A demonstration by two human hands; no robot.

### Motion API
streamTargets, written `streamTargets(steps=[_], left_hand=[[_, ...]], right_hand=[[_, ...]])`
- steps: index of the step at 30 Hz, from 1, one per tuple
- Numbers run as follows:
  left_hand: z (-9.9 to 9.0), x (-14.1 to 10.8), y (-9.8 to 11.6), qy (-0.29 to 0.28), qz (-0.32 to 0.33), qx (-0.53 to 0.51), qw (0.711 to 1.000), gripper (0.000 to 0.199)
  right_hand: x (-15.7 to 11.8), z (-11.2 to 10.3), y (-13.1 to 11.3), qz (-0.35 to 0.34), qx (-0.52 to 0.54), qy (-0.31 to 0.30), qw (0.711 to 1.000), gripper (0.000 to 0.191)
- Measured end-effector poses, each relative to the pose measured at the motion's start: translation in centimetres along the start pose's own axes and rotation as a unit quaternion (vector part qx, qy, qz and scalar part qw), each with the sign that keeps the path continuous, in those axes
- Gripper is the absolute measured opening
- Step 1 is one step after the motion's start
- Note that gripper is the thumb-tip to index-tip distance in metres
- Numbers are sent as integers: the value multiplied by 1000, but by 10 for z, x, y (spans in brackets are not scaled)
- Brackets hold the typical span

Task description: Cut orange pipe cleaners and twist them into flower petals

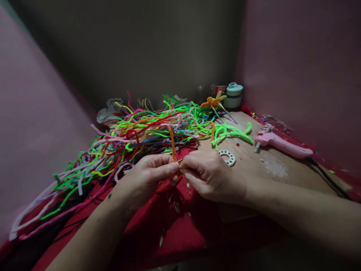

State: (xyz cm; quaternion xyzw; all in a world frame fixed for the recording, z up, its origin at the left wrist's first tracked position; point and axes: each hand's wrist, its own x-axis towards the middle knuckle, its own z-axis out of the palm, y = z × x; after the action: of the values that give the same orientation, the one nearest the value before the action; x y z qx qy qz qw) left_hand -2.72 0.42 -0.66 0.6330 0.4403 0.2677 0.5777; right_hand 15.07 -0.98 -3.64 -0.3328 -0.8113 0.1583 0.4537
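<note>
An orange pipe cleaner (pixel 172 143) rises from the fingertips of my left hand (pixel 153 175), which is closed in a pinch on its lower end. Fingertips almost touching the left ones, my right hand (pixel 210 173) is curled in a pinch too. A thin, dark strand shows between the two hands, but its kind is unclear. Some red material sits just below the fingers, partly hidden. Behind my right hand lies a white ring with holes (pixel 227 157), partly covered by it. Bright green pipe cleaners (pixel 231 133) rest beyond that.
A large heap of coloured pipe cleaners (pixel 146 131) spreads across the red cloth (pixel 175 233). On the brown board (pixel 248 165) at right lies a pink glue gun (pixel 282 145) with a black cord. Orange flowers (pixel 213 102) and a pale blue-green container (pixel 234 94) are at the back.
</note>
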Motion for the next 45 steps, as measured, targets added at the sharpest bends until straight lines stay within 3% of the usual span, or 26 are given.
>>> streamTargets(steps=[3,7,8,10,13,18,21,23,28,30,33,36,38,40,42,45], left_hand=[[1,1,2,30,23,9,999,23],[2,2,6,124,89,87,984,23],[3,2,6,149,103,115,977,22],[4,3,4,194,135,186,954,18],[6,4,-4,246,217,334,884,16],[6,6,-14,258,342,554,714,15],[5,8,-15,245,368,610,657,18],[4,9,-15,238,374,624,643,19],[4,6,-10,190,369,611,674,21],[4,3,-6,174,353,584,710,20],[5,-1,0,154,291,524,785,20],[5,-3,4,131,233,461,846,22],[6,-4,6,112,224,428,868,22],[6,-5,7,89,224,405,882,20],[7,-6,8,78,221,383,893,20],[7,-7,8,86,203,343,913,23]], right_hand=[[4,0,4,88,105,-22,990,16],[13,-3,8,261,358,-71,894,16],[14,-3,9,290,388,-74,872,16],[16,-3,9,320,399,-66,857,16],[15,0,10,309,351,-27,883,12],[11,4,12,245,240,18,939,12],[10,3,12,219,188,22,957,14],[10,2,11,206,167,22,964,15],[7,2,9,173,130,20,976,14],[6,3,8,161,126,16,979,14],[5,4,8,125,101,8,987,16],[4,3,8,18,19,50,998,13],[4,1,8,-64,-39,108,991,14],[5,-1,7,-104,-85,149,980,17],[6,-3,5,-98,-114,145,978,16],[9,-5,3,-54,-85,89,991,14]])
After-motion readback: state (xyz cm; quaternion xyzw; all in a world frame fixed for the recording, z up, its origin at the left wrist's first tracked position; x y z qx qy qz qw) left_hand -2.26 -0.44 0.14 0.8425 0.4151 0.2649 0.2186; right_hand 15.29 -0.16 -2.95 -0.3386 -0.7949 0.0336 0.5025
